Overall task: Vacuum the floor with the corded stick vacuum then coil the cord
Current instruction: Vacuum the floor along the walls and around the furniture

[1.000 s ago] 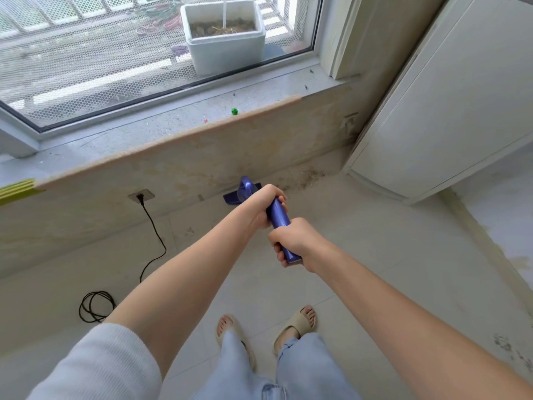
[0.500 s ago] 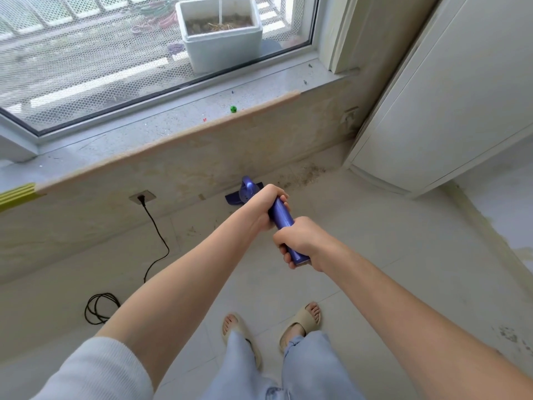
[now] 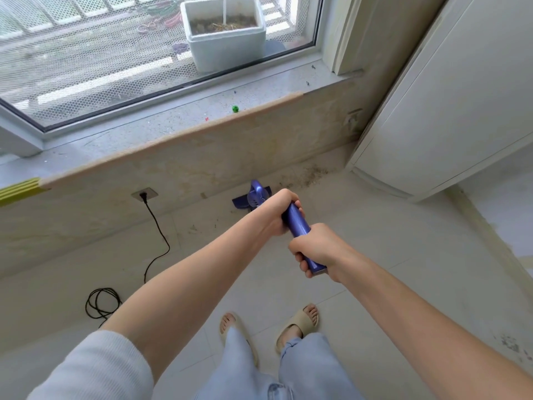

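A blue stick vacuum (image 3: 297, 222) points away from me, and its floor head (image 3: 251, 199) rests on the pale tiles close to the wall under the window. My left hand (image 3: 278, 213) grips the handle higher up. My right hand (image 3: 315, 251) grips the handle's near end. The black cord (image 3: 157, 241) runs from a wall socket (image 3: 144, 194) down to a loose coil (image 3: 101, 303) on the floor at the left. Where the cord joins the vacuum is hidden by my arms.
Dust and crumbs (image 3: 308, 176) lie along the wall base right of the floor head. A white cabinet (image 3: 450, 102) stands at the right. The stone window sill (image 3: 173, 131) juts out above the floor. My feet in sandals (image 3: 300, 323) stand behind the vacuum.
My hands and the vacuum have stayed almost in place. The view has shifted slightly.
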Demonstrator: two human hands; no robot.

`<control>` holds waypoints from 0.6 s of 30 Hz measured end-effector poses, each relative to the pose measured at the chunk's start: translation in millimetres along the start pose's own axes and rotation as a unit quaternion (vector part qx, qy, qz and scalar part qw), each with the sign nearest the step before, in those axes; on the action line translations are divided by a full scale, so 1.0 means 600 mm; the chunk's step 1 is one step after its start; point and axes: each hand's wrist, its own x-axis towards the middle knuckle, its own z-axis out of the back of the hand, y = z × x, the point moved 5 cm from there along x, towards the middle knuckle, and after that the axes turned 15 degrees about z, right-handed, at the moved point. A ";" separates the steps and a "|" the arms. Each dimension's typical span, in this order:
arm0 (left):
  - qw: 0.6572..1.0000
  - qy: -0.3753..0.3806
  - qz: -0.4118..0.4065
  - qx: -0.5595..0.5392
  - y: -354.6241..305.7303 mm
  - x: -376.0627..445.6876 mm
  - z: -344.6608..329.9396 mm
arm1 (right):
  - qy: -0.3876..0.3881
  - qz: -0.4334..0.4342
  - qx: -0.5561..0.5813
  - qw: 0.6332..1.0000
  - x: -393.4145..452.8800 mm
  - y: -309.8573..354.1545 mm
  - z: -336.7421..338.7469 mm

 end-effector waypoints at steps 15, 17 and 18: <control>0.998 -0.038 -0.021 -0.033 -0.011 0.017 -0.036 | 0.051 -0.004 -0.043 0.998 0.026 0.000 0.056; 0.999 -0.031 -0.020 -0.033 -0.018 0.015 -0.044 | 0.056 0.004 -0.045 0.997 0.027 0.010 0.065; 0.999 -0.027 -0.018 -0.029 -0.022 0.012 -0.047 | 0.058 0.008 -0.045 0.997 0.028 0.015 0.068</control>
